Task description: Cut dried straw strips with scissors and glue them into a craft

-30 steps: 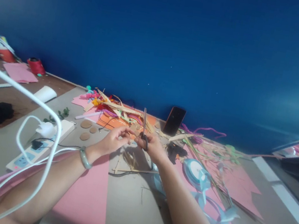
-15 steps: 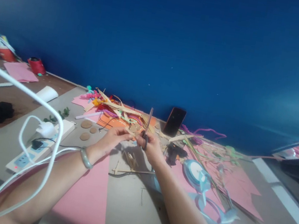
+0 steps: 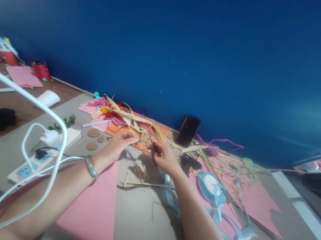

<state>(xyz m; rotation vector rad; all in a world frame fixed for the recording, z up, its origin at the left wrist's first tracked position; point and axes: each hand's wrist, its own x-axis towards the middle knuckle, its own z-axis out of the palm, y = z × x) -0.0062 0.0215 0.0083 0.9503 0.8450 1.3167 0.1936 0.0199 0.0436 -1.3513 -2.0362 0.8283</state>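
Note:
My right hand (image 3: 165, 159) is closed around the dark handles of a pair of scissors (image 3: 153, 152), whose blades point away from me and tilt slightly left. Left of it, my left hand (image 3: 119, 144), with a pale green bangle (image 3: 92, 167) at the wrist, pinches thumb and fingertips together. Whatever lies between those fingertips is too small to make out. A gap separates the two hands. Just below them, thin straw-coloured sticks (image 3: 141, 184) lie on the grey table. Beyond them is a heap of pale dried strips (image 3: 130, 115).
On the left, a white power strip (image 3: 26, 169) lies beneath a looping white cable (image 3: 63, 149). Cardboard discs (image 3: 91, 146) sit beside it. A phone (image 3: 188, 131) leans on the blue wall. At right are a black glue gun (image 3: 190, 163), a blue ribbon roll (image 3: 209, 184) and pink paper (image 3: 257, 200).
My hands have moved apart, the left one slightly leftward. The scissors, upright before, have swung lower and tilt left.

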